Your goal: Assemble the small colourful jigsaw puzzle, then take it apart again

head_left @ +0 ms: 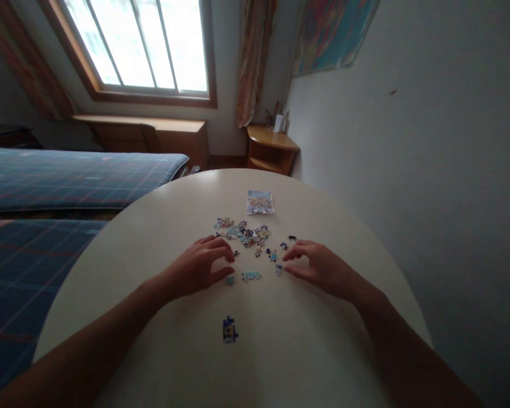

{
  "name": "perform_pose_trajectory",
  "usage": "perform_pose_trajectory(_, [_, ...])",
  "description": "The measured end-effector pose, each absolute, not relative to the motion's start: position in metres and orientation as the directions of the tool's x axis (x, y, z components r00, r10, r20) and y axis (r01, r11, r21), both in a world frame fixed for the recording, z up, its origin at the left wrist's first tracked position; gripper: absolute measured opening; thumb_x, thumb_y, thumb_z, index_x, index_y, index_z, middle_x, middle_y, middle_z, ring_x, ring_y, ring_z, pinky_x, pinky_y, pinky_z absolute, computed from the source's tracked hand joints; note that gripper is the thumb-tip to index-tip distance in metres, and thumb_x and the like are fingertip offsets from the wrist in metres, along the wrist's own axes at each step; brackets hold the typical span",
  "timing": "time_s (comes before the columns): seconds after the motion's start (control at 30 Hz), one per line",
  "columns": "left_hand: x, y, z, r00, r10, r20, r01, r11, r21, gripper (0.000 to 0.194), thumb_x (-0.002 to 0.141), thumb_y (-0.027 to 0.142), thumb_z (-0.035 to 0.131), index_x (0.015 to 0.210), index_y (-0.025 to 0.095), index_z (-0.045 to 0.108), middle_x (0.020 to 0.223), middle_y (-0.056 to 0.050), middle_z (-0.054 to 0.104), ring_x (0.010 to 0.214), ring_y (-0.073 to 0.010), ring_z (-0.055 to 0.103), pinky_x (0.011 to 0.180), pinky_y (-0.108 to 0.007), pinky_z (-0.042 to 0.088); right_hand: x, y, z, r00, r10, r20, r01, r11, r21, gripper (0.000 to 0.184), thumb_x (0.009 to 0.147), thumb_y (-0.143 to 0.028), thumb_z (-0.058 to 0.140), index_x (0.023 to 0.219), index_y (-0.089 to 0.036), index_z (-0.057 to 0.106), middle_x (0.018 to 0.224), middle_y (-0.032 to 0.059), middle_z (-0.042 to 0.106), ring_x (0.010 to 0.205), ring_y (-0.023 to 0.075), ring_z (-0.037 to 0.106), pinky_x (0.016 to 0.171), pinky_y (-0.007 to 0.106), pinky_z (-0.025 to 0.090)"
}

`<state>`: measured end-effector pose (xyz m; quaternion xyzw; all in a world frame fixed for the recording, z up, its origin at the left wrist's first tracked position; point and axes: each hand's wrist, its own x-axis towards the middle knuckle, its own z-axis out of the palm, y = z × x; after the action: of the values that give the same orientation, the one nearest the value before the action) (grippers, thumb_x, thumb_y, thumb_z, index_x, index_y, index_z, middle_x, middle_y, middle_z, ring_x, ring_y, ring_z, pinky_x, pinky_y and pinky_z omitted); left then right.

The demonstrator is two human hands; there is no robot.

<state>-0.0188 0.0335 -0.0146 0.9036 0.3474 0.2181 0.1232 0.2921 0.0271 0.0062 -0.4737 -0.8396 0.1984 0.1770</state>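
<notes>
My left hand [206, 260] rests on the table with thumb and fingers apart. Its thumb tip is at a small light-blue puzzle piece [230, 280]. On the other side, my right hand [312, 263] is also spread, its fingertips close to a blue-and-white puzzle piece [279, 270]. Between the hands lies a light-blue joined strip of puzzle pieces [251, 276]. Beyond it spreads a loose pile of puzzle pieces [247, 233], with a few blue pieces [272, 255] near my right fingers. Closer to me sits a dark-blue and yellow joined puzzle section [229, 330].
The round white table [187, 362] carries a small printed picture sheet [260, 202] behind the pile. A tiny black object [292, 237] lies above my right hand. To the left are plaid mattresses [68, 178]; a wall [429, 170] runs along the right.
</notes>
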Motion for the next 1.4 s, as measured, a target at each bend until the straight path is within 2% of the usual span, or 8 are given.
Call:
perform_pose_trajectory(0.23, [-0.020,0.032,-0.015,0.754,0.625,0.200,0.526,-0.759,0.384,0.021,0.083,0.040,0.071,0.097,0.025,0.066,0.107,-0.003,0.065,0.101,-0.0210,0.058,0.093,-0.037,0.043,0.289,0.022,0.012,-0.484,0.875,0.014,0.760,0.429,-0.488,0.023,0.079,-0.037,0.074,0.096,-0.022,0.072,0.092,0.0039,0.066,0.079,0.0163,0.060,0.073,0.028,0.046])
perform_pose_trajectory(0.4, [-0.022,0.034,-0.013,0.751,0.647,0.133,0.552,-0.725,0.410,0.012,0.087,0.034,0.067,0.091,0.023,0.066,0.102,-0.003,0.065,0.097,-0.0205,0.059,0.092,-0.036,0.042,0.278,0.020,0.014,-0.510,0.860,-0.025,0.769,0.442,-0.462,0.016,0.082,-0.030,0.070,0.095,-0.021,0.073,0.087,0.0039,0.063,0.079,0.0160,0.058,0.072,0.027,0.043])
perform_pose_trajectory(0.5, [-0.025,0.036,-0.012,0.745,0.654,0.128,0.553,-0.714,0.430,0.010,0.087,0.032,0.067,0.092,0.024,0.066,0.101,-0.002,0.065,0.096,-0.0199,0.059,0.091,-0.035,0.043,0.277,0.019,0.014,-0.511,0.859,-0.021,0.761,0.441,-0.475,0.012,0.083,-0.023,0.066,0.093,-0.021,0.073,0.088,0.0041,0.063,0.077,0.0147,0.057,0.072,0.026,0.043])
perform_pose_trajectory(0.7, [-0.027,0.036,-0.012,0.737,0.664,0.128,0.555,-0.702,0.447,0.009,0.085,0.031,0.068,0.091,0.024,0.067,0.102,-0.002,0.065,0.096,-0.0195,0.060,0.091,-0.035,0.042,0.282,0.021,0.010,-0.519,0.855,-0.015,0.745,0.443,-0.498,0.020,0.083,-0.015,0.060,0.096,-0.022,0.073,0.090,0.0046,0.063,0.077,0.0138,0.058,0.074,0.026,0.043])
perform_pose_trajectory(0.93, [-0.027,0.037,-0.013,0.742,0.657,0.135,0.552,-0.713,0.432,0.009,0.086,0.031,0.066,0.091,0.023,0.066,0.099,-0.002,0.065,0.093,-0.0187,0.059,0.089,-0.034,0.042,0.284,0.022,0.011,-0.471,0.881,-0.035,0.787,0.402,-0.468,0.017,0.082,-0.033,0.069,0.093,-0.020,0.073,0.090,0.0050,0.064,0.076,0.0157,0.058,0.072,0.028,0.043])
perform_pose_trajectory(1.13, [-0.025,0.036,-0.012,0.742,0.658,0.130,0.553,-0.711,0.435,0.008,0.086,0.030,0.067,0.090,0.023,0.066,0.097,-0.002,0.065,0.092,-0.0190,0.059,0.088,-0.033,0.043,0.278,0.019,0.011,-0.544,0.839,-0.004,0.719,0.464,-0.518,0.016,0.084,-0.021,0.064,0.096,-0.024,0.074,0.096,0.0038,0.064,0.082,0.0145,0.058,0.077,0.027,0.044])
perform_pose_trajectory(1.3, [-0.028,0.035,-0.007,0.737,0.667,0.109,0.570,-0.700,0.430,0.010,0.085,0.031,0.068,0.092,0.024,0.066,0.100,-0.001,0.065,0.095,-0.0193,0.059,0.089,-0.033,0.042,0.277,0.019,0.010,-0.498,0.867,-0.025,0.763,0.423,-0.489,0.018,0.079,-0.027,0.071,0.097,-0.021,0.073,0.094,0.0050,0.063,0.080,0.0161,0.057,0.076,0.029,0.044])
perform_pose_trajectory(1.4, [-0.029,0.035,-0.007,0.733,0.674,0.091,0.581,-0.690,0.432,0.010,0.085,0.031,0.068,0.091,0.024,0.065,0.100,-0.001,0.065,0.095,-0.0188,0.059,0.089,-0.033,0.041,0.275,0.019,0.009,-0.481,0.876,-0.031,0.775,0.409,-0.482,0.012,0.080,-0.026,0.069,0.090,-0.020,0.072,0.090,0.0052,0.063,0.081,0.0166,0.057,0.075,0.028,0.043])
